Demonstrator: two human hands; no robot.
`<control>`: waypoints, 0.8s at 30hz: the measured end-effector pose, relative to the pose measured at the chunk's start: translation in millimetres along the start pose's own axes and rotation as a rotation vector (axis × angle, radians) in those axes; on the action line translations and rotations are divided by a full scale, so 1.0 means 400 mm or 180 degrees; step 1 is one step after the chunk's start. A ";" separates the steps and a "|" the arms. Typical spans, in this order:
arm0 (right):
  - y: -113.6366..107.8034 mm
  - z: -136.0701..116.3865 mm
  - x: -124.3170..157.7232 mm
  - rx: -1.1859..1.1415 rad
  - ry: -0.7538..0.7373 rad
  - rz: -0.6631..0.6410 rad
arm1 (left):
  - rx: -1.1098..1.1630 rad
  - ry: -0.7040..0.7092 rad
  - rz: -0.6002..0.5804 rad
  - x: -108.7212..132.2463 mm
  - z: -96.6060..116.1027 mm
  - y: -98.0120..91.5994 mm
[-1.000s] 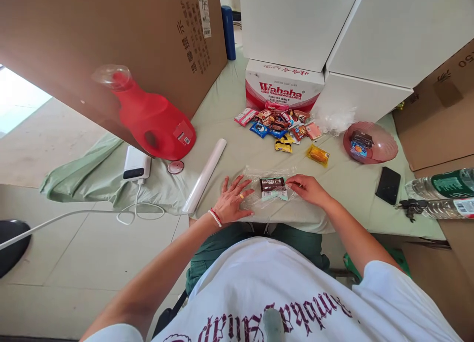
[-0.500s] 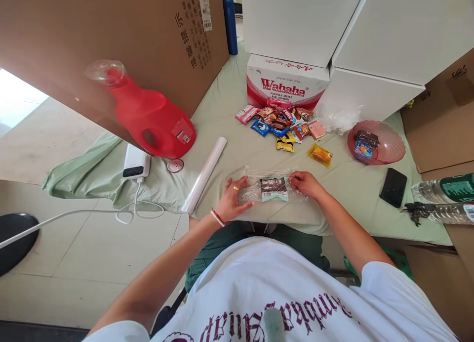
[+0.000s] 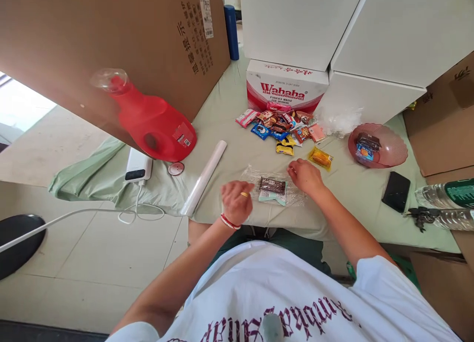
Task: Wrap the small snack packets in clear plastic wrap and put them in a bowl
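Note:
A dark-printed snack packet [image 3: 272,185] with a pale green lower part lies flat near the table's front edge. Clear plastic film [image 3: 296,197] is spread around it, crinkled. My left hand [image 3: 236,202], with a ring and a red-and-white bracelet, hovers by the film's left side; its fingers are curled and blurred. At the film's upper right edge is my right hand [image 3: 305,177], fingers bent together and pointing down; whatever is between the fingertips is hidden. Left of my hands lies a white film roll [image 3: 204,178].
Several wrapped snacks [image 3: 277,124] are piled before a Wahaba box [image 3: 287,87]. A yellow snack packet [image 3: 320,158] lies nearer. At right are a pink bowl [image 3: 394,147], a phone [image 3: 396,192] and bottles. A red jug [image 3: 155,122] and a power bank [image 3: 138,165] stand left.
My left hand has come off the film's left side and curled its fingers. My right hand has shifted slightly up and away from the packet. The packet stays on the film.

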State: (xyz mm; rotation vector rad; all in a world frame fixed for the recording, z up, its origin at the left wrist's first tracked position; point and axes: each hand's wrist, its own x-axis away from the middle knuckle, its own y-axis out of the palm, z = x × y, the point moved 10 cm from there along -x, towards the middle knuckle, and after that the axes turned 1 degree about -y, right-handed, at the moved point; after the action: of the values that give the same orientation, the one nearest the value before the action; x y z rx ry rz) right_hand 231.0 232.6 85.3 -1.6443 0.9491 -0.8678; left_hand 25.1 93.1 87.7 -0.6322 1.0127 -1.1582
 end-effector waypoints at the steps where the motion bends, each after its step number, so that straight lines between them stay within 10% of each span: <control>1: 0.016 -0.028 -0.022 -0.0069 -0.0162 -0.0074 | 0.0038 0.0333 -0.0306 0.001 0.049 0.032; 8: 0.168 -0.103 -0.127 -0.0634 -0.0391 -0.0891 | -0.0172 0.0716 -0.1419 -0.022 0.136 0.193; 17: 0.139 -0.113 -0.111 -0.1306 -0.0966 -0.0808 | -0.0171 0.0703 -0.1305 0.003 0.120 0.196; 24: 0.152 -0.085 -0.098 -0.1635 -0.0542 -0.1043 | -0.0139 0.0604 -0.1319 0.016 0.113 0.203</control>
State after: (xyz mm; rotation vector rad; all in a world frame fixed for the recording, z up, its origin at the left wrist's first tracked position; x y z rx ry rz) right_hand 173.5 242.8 30.9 -2.3245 0.8374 -0.7137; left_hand 101.8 108.5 37.1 -0.8028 1.0995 -1.5857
